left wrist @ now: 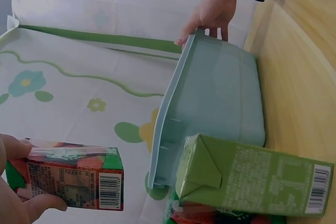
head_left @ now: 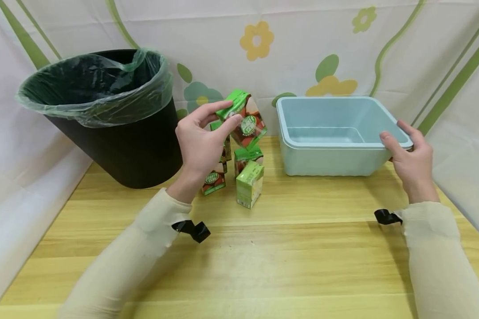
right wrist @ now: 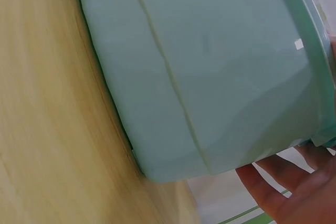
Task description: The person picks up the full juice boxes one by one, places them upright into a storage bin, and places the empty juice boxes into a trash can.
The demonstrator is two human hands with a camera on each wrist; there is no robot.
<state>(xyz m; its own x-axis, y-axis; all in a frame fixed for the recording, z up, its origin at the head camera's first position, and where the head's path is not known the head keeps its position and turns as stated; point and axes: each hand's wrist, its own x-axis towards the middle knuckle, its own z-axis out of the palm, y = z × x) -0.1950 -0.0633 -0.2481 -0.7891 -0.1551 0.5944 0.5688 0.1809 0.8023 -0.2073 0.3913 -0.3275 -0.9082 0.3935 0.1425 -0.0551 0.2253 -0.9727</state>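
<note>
My left hand (head_left: 202, 141) pinches a red and green juice box (head_left: 247, 124) between thumb and fingers, raised above several other boxes. In the left wrist view the same juice box (left wrist: 79, 177) shows its barcode side. Below it on the table, a light green juice box (head_left: 249, 185) stands in front of a red and green one (head_left: 247, 158); another red and green box (head_left: 214, 179) is partly behind my wrist. My right hand (head_left: 415, 157) grips the right rim of a pale blue plastic basin (head_left: 327, 160), thumb on top and fingers on the outside.
At the left stands a black bin (head_left: 123, 150) lined with a translucent green bag (head_left: 143, 99). A white curtain with printed flowers (head_left: 223, 48) hangs behind the wooden table (head_left: 287, 261).
</note>
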